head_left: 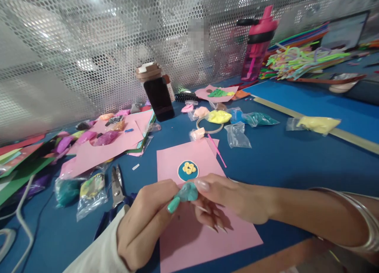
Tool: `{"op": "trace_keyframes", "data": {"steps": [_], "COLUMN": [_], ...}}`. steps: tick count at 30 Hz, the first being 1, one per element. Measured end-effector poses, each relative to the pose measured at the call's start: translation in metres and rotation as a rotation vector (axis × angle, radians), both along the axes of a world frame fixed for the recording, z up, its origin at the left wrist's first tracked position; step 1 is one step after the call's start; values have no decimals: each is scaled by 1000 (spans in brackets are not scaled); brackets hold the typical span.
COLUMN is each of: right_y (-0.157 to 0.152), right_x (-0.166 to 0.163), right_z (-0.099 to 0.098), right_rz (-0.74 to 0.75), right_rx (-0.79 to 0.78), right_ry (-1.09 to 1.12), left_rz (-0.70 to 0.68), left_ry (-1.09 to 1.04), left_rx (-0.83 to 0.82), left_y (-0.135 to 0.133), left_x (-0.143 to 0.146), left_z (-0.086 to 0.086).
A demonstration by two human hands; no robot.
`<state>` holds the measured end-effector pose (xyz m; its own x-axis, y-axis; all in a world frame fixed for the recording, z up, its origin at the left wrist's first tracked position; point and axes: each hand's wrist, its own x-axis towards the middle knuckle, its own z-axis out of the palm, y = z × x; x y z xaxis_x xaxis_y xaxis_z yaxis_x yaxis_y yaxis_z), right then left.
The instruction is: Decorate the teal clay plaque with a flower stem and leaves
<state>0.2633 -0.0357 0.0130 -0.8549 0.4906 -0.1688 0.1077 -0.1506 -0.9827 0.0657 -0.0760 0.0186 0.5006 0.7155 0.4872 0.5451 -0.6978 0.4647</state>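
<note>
A small glossy lump of teal modelling clay (188, 191) is held between both hands above a pink paper sheet (204, 241). My left hand (145, 217), in a white cuff, pinches its left side with thumb and fingers. On the other side, the thumb of my right hand (239, 198) presses against the clay, its lower fingers curled beneath. Just beyond the hands lies a round teal disc (182, 175) with a pale rim, bearing a flower of several yellow clay pieces (188, 168). A pink stick tool (217, 151) rests near the sheet's upper right corner.
Scissors (117, 186) and bagged clay (92, 188) lie to the left. A brown-lidded cup (148, 71) with a dark phone (159, 99) against it stands behind. Farther right are a yellow clay bag (318, 124), a pink bottle (257, 48) and colourful pipe cleaners (296, 61).
</note>
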Motion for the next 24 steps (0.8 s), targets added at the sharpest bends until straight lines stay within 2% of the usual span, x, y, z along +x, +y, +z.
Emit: {"op": "trace_keyframes", "data": {"steps": [3,5,9,12,14,16,19,21,24], "right_y": [2,1,-5,-9,-9,-7,-5,-6,-9], "right_x": [3,4,2,1,-1,-1,-2,-3,-2], "right_z": [3,6,12,12,9,5,1,0,3], "right_rz": [52,81,112,140,128,112,84,50,11], "right_rx": [85,221,574,706,710,622,435,403,446], "right_ry": [-15,-31,-153,-268,-273,-204,-84,-75,-110], "left_rz": [-155,-228,-204,-207,-208,-181,-150,-117,-48], "left_ry": [11,45,117,145,157,166,142,83,26], "left_rx": [-35,-93,-89,-101,-76,-55,-149,-178,8], "left_y": [4,9,13,11,8,7,8,10,13], "left_x": [7,12,14,14,15,17,17,14,6], "left_z": [6,10,8,4,4,5,5,5,5]}}
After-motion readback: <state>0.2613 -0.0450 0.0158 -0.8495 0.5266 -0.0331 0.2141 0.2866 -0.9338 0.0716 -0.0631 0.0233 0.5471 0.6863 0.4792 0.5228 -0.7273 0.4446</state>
